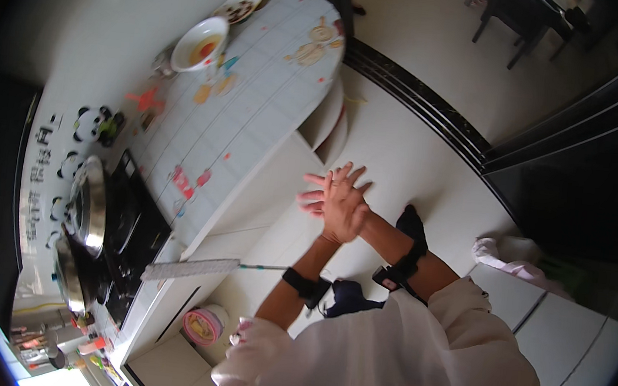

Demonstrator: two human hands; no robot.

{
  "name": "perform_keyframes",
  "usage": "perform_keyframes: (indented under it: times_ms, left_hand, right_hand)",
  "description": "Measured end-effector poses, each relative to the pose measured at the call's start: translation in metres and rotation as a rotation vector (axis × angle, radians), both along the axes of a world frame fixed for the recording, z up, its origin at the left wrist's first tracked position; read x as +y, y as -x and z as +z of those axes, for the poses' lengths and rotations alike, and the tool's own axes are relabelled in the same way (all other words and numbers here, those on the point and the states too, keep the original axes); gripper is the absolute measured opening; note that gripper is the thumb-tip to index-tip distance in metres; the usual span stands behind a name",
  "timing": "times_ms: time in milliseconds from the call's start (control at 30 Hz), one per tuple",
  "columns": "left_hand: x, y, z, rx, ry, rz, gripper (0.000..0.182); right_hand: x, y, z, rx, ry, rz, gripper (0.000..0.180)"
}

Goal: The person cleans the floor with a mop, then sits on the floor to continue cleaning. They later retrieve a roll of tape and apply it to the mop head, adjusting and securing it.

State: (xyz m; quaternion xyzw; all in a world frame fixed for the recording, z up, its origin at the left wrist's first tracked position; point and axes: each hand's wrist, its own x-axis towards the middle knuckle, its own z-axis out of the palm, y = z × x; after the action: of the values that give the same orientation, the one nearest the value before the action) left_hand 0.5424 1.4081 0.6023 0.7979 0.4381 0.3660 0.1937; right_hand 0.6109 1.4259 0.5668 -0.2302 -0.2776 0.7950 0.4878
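Observation:
My left hand (345, 214) lies across my right hand (313, 194) in front of my body, palms and fingers overlapping. Fingers of both are spread, and I see no object in either. The left hand hides most of the right palm; the right fingertips look blurred. Black straps with small devices sit on my left forearm (306, 287) and right forearm (399, 274). Beneath the hands is the pale floor (386, 144), beside the white cabinet front (261, 199) of the counter.
The patterned countertop (256, 104) holds a white bowl (200, 43) with egg yolk and a plate (240, 8) of dark pieces. A steel pan (96, 211) and a wok (71, 276) stand by the black stove (139, 221). A pink-rimmed bin (203, 326) is below; a dark threshold (418, 100) crosses the floor.

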Motion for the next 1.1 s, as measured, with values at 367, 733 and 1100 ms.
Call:
perform_keyframes:
  times_ms: [367, 733, 1100]
  left_hand:
    - [0.290, -0.169, -0.026, -1.222, 1.207, 0.290, 0.049]
    - [0.573, -0.156, 0.122, -1.115, 0.952, -0.186, 0.051]
    - [0.893, -0.222, 0.053, -0.916, 1.041, 0.132, 0.017]
  right_hand:
    - [0.257, -0.209, 0.138, -0.459, -0.682, -0.482, 0.051]
    - [0.562, -0.415, -0.013, -1.615, -0.274, -0.438, 0.042]
    - [0.741, -0.538, 0.046, -1.376, 0.109, -0.943, 0.063]
